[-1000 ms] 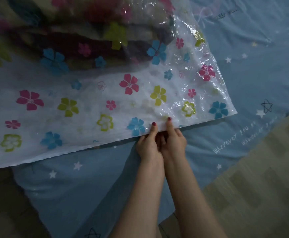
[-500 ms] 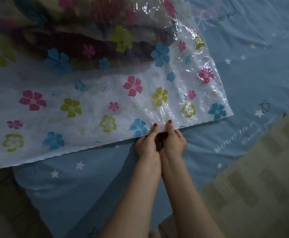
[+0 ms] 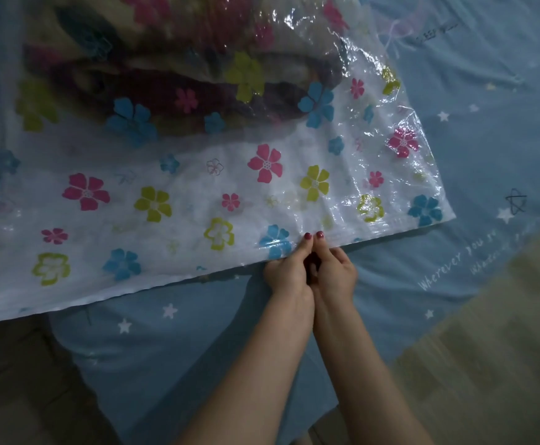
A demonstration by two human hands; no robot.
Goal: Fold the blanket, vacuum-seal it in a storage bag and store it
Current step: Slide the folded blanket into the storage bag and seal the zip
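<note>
Both hands have stayed together: our left hand (image 3: 286,271) and right hand (image 3: 336,268) pinch the storage bag (image 3: 198,200) seal, running left-right; blanket (image 3: 166,75) lies beyond.

The clear bag (image 3: 198,200) bears pink, blue and yellow-green flowers; the blue sheet (image 3: 487,139) has white stars and writing.

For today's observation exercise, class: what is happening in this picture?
A person is closing a flower-printed storage bag that lies on a blue star-patterned bedsheet. The folded blanket is already inside. The left hand and right hand sit side by side, pinching the bag's near edge with thumbs on top.
</note>
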